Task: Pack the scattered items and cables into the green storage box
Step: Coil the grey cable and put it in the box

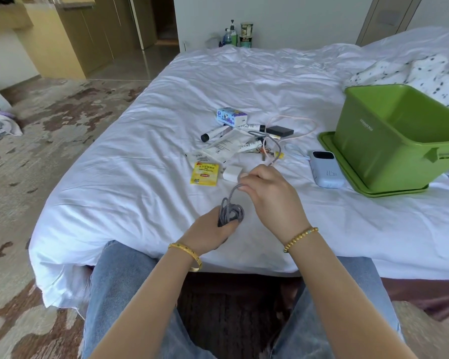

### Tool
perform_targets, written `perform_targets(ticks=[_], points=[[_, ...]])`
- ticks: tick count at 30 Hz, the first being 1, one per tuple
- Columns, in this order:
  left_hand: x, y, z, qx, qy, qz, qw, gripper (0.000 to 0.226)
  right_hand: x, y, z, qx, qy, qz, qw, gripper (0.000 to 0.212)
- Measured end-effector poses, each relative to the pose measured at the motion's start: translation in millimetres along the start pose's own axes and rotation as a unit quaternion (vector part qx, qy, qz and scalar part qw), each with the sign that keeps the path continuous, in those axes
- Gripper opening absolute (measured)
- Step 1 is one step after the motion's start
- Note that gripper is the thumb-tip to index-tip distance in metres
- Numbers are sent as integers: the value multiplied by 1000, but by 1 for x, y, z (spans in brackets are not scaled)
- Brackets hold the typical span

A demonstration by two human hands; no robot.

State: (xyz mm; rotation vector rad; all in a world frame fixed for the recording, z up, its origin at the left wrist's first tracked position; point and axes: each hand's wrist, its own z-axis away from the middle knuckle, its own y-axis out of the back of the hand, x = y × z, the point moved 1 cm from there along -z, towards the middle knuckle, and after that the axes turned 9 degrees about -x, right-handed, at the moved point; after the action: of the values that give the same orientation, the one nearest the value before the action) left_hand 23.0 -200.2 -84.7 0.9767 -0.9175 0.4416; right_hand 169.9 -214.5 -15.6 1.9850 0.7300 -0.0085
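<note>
Wide white quilted bed [166, 156] under everything. Open green plastic storage box [399, 141] up and right of the grip, set on its lid, apparently empty. Right hand [272, 195] pinching the grey braided cable [231, 211] to feed a loop; left hand [213, 234] just below, fingers curled round the coil, keeping it compact for packing.
</note>
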Motion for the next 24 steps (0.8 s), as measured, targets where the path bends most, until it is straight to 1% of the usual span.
perform_targets(ticks=[3,4,6,8,10,11,14,17,20,24], points=[[4,0,3,-33,-43,-16,998,18,-3,-4,-3,12,-17,-24,999,13],[5,0,4,-45,-48,-2,998,17,-1,-4,-4,18,-27,-30,999,16],[6,0,8,-73,-51,81,993,16,4,-4,-6,37,-48,-29,998,23],[7,0,14,-84,-57,167,981,21,12,-4,-5,65,-77,-33,994,26],[9,1,16,-85,-72,244,963,27,21,-5,-2,74,-109,-79,988,30],[10,2,17,-79,-80,276,955,28,26,-7,1,64,-132,-126,981,32],[14,7,16,-29,-100,344,933,34,37,-15,8,12,-209,-271,939,35],[16,11,13,63,-95,415,903,36,38,-24,15,-45,-237,-320,916,24],[19,8,10,128,-86,429,890,38,32,-33,21,-98,-225,-314,917,18],[18,5,5,190,-54,447,872,39,21,-39,26,-149,-170,-265,938,23]])
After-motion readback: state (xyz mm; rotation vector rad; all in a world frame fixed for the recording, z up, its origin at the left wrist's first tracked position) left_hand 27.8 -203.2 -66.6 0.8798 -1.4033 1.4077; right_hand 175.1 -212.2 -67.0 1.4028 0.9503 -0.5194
